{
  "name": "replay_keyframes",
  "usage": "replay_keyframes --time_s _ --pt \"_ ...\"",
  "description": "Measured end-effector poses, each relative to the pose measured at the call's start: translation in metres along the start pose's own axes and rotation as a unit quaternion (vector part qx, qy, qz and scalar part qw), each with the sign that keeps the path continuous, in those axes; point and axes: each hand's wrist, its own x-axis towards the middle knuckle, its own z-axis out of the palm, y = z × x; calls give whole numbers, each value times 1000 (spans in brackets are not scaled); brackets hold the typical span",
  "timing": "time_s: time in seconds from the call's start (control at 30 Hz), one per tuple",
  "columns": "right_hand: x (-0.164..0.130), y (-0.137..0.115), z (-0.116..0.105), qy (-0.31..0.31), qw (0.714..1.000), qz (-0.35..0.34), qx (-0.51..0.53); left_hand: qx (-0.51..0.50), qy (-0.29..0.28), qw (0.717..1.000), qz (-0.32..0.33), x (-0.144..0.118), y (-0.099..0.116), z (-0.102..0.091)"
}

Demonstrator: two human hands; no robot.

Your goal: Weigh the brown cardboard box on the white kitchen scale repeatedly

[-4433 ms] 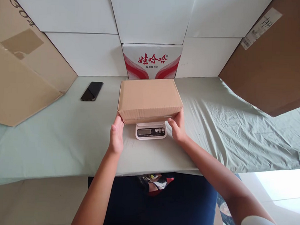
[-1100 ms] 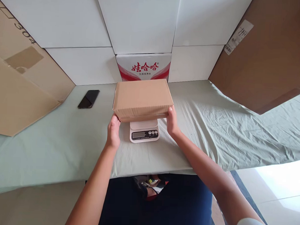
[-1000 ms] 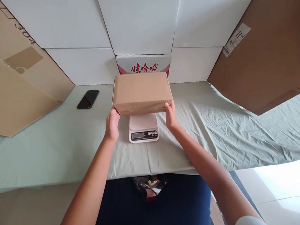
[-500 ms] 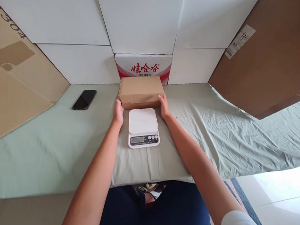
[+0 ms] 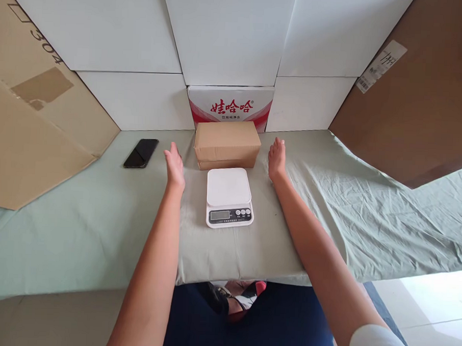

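Observation:
A brown cardboard box (image 5: pixel 227 142) rests on the cloth just behind a white kitchen scale (image 5: pixel 229 188). The scale's platform is bare, and its small display (image 5: pixel 220 215) looks blank. My left hand (image 5: pixel 174 164) is open to the left of the box, palm facing inward, apart from it. On the other side my right hand (image 5: pixel 277 158) is also open, a short gap from the box's right end. Neither hand holds anything.
A black phone (image 5: pixel 141 153) lies on the green cloth (image 5: pixel 87 223) at left. Behind the box stands a red-and-white printed carton (image 5: pixel 231 102) against white panels (image 5: pixel 229 35). Large cardboard sheets stand at the left (image 5: pixel 45 129) and right (image 5: pixel 414 99).
Both hands have let go of the cardboard box and moved apart to either side of it. The camera view has shifted slightly; box and scale keep their places on the cloth.

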Motion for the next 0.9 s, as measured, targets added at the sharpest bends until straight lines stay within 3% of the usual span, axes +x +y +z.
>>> replay_keyframes --time_s 0.1,0.2,0.37,0.5,0.6,0.9 --pt "7 -13 -20 32 999 20 1 -8 6 1000 4 5 4 -11" --pt "9 -15 -24 38 999 31 1 -16 -5 1000 6 5 1 -6" --pt "2 1 1 -19 999 29 -4 -27 -48 998 14 -5 -7 22" --pt "-14 6 25 -107 994 -31 -10 -38 -73 996 36 -15 -6 39" --pt "-24 5 35 -130 988 -83 -8 -45 -67 996 45 -20 -2 44" --pt "-36 -3 41 -142 983 -113 -33 -48 -65 995 51 -19 6 41"
